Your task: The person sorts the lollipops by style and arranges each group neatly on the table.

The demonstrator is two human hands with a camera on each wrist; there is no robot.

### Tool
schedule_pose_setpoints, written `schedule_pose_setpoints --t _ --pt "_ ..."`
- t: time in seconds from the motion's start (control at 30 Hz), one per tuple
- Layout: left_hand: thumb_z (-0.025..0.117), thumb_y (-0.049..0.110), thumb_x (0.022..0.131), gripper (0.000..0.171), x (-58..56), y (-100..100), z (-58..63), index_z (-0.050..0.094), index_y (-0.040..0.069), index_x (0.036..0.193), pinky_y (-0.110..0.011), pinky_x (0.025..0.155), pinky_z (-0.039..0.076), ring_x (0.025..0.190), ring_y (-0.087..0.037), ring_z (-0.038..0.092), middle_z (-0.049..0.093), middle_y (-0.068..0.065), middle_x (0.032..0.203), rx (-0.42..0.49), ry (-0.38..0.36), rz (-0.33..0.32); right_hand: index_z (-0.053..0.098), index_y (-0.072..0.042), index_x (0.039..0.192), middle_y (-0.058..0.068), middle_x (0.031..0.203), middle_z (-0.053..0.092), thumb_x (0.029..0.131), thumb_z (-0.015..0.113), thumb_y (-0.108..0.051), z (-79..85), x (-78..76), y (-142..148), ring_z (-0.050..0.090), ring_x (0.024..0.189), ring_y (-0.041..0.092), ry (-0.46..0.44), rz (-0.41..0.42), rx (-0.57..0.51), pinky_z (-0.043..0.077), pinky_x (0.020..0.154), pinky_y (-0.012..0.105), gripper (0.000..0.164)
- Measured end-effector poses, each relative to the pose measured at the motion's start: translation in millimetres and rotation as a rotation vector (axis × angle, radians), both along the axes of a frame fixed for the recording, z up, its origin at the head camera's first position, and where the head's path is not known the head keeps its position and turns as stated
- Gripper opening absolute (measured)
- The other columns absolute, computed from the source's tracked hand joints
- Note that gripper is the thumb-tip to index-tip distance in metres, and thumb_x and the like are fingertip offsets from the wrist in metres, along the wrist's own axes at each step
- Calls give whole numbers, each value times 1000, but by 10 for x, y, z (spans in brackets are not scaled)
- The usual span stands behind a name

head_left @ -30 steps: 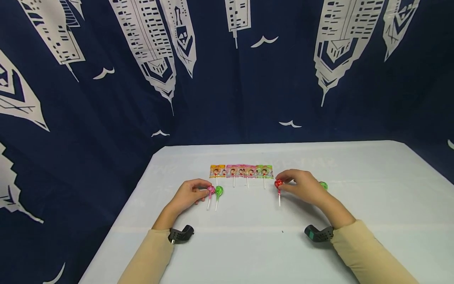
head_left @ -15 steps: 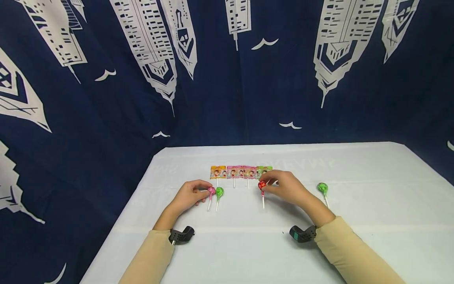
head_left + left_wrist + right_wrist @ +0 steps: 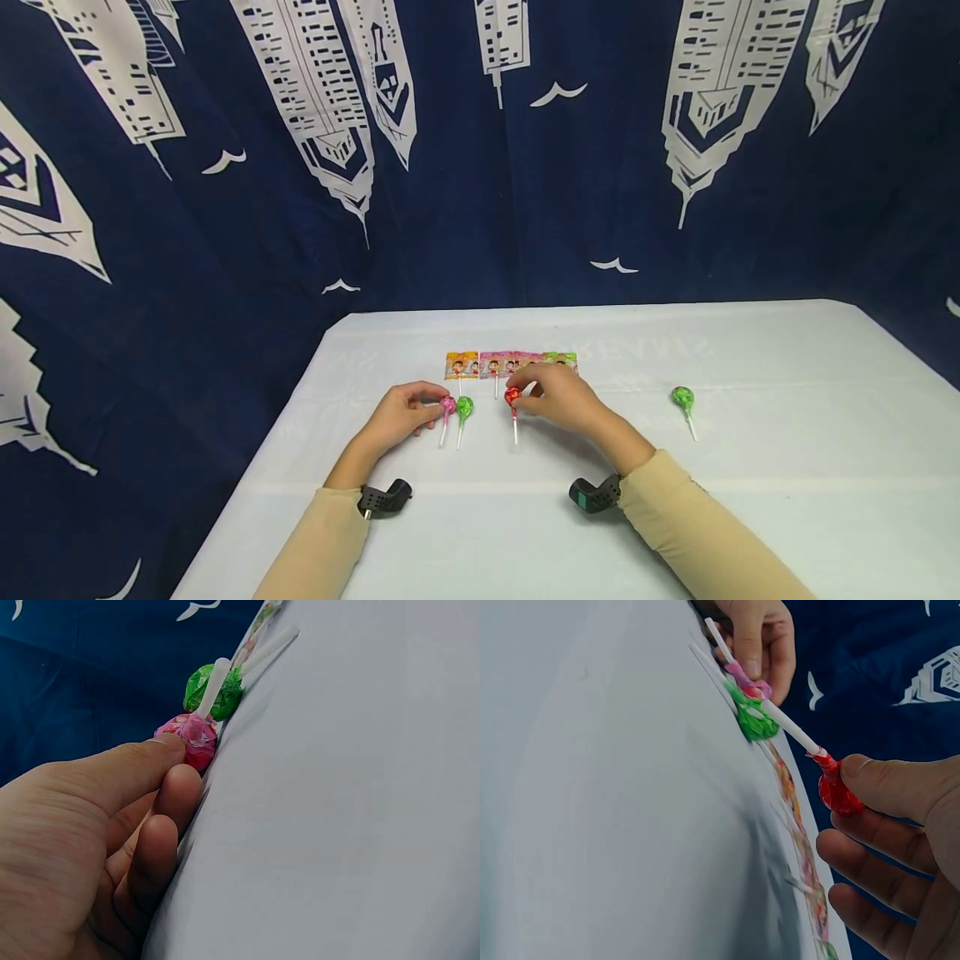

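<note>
In the head view my left hand [image 3: 405, 410] pinches the round head of a pink lollipop [image 3: 447, 404] between thumb and finger. Right beside it is a green lollipop [image 3: 465, 407], its stick toward me. My right hand [image 3: 558, 398] grips a red lollipop [image 3: 513, 396] by its head, the white stick pointing toward me. From the right wrist view, the red lollipop [image 3: 840, 793] looks raised off the table, thumb on its wrapper. The left wrist view has the pink lollipop [image 3: 196, 739] overlapping the green one [image 3: 214, 690].
Behind the hands lies a row of flat packeted lollipops: orange [image 3: 461, 365], pink [image 3: 495, 364] and green [image 3: 562, 358], partly covered by my right hand. Another green lollipop [image 3: 682, 397] lies to the right on the white table [image 3: 480, 533]. A navy printed curtain [image 3: 525, 208] hangs behind.
My right hand has carried the red lollipop leftward, toward the green and pink ones. This uncovers the green lollipop on the right. My left hand has stayed on the pink lollipop.
</note>
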State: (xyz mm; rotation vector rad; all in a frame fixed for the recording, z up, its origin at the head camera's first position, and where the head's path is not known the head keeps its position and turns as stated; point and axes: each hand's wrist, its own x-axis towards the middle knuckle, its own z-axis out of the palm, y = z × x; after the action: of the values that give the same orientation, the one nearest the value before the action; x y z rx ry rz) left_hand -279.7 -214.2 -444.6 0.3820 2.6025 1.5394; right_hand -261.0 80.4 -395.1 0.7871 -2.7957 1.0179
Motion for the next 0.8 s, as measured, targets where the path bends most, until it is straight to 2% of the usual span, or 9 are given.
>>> schedule_pose_setpoints --t 0.27,0.5,0.8 --pt "75 15 89 24 -35 -13 -7 73 12 112 -20 46 38 48 -10 46 63 1 63 -1 -17 3 75 -14 108 0 103 76 87 77 -20 -78 1 -241 64 82 10 -14 4 6 52 73 29 22" --pt "74 13 89 25 -40 -40 -16 73 10 113 -20 46 42 51 -9 51 62 2 62 3 5 -6 76 -14 106 -1 100 76 86 77 -18 -125 -15 -377 68 84 12 -3 -3 8 55 74 31 20" --pt "74 14 89 25 -26 -32 -7 72 10 114 -20 45 41 50 -9 49 62 2 62 10 -5 -15 76 -18 105 -4 99 76 85 78 -21 -149 -41 -490 71 96 18 19 -59 53 56 79 38 20"
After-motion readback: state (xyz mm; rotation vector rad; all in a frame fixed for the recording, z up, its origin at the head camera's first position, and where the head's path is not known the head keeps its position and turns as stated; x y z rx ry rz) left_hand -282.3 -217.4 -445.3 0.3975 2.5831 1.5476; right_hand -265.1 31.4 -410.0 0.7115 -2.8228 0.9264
